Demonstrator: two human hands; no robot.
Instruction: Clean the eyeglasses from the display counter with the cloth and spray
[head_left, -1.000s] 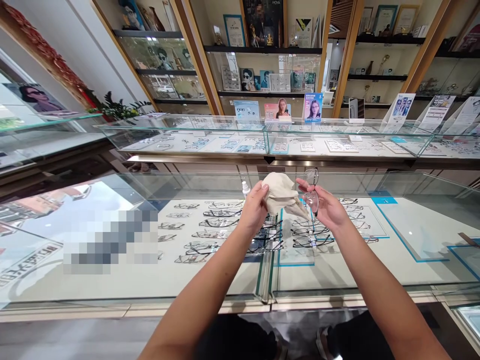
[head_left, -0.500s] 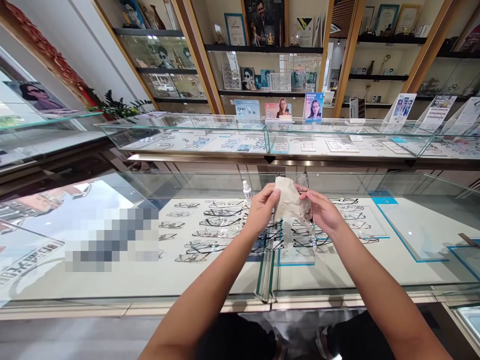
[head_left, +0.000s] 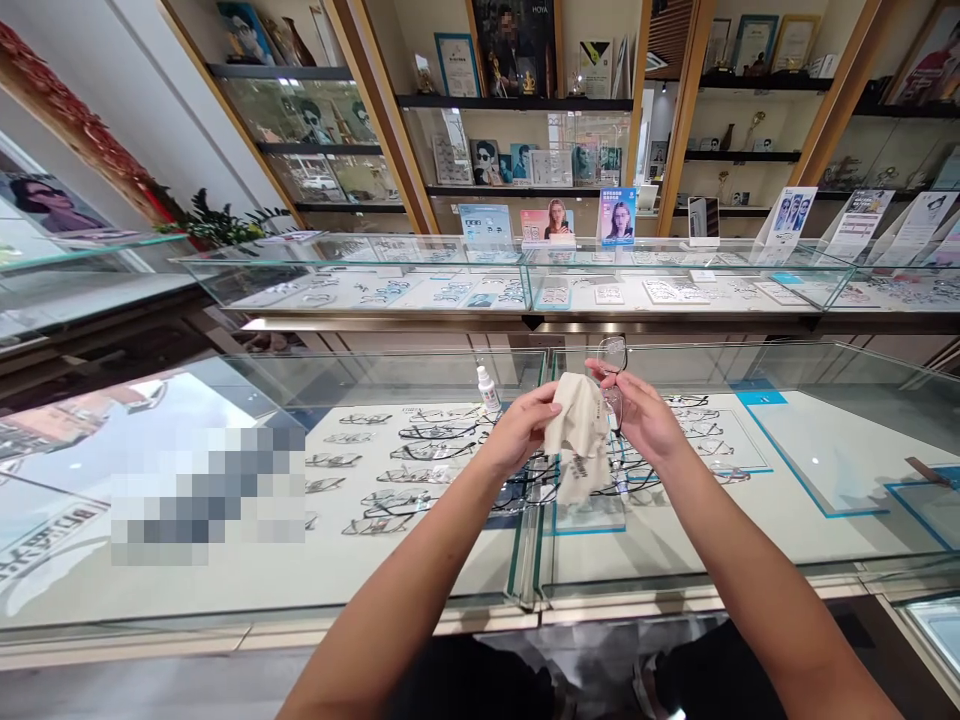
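Note:
My left hand (head_left: pixel 523 428) pinches a cream lens cloth (head_left: pixel 576 420) that hangs down in loose folds with dark print on it. Just right of the cloth, my right hand (head_left: pixel 646 415) is closed on a pair of eyeglasses (head_left: pixel 613 352), held with one lens up and the other down beside the palm. The lower lens lies next to the cloth; whether they touch I cannot tell. Both hands are above the glass display counter. A white spray bottle (head_left: pixel 487 388) stands on the glass left of the cloth.
Several eyeglass frames (head_left: pixel 435 450) lie in rows in the glass display case (head_left: pixel 536 590) below my hands. Behind it stands a second glass counter (head_left: pixel 420 318) with advertising cards (head_left: pixel 618 217). A blue-edged tray (head_left: pixel 825 450) is at the right.
The cloth, bunched up between the hands before, now hangs lower and unfolded from my left hand. The eyeglasses are raised slightly in my right hand. The view has shifted a little.

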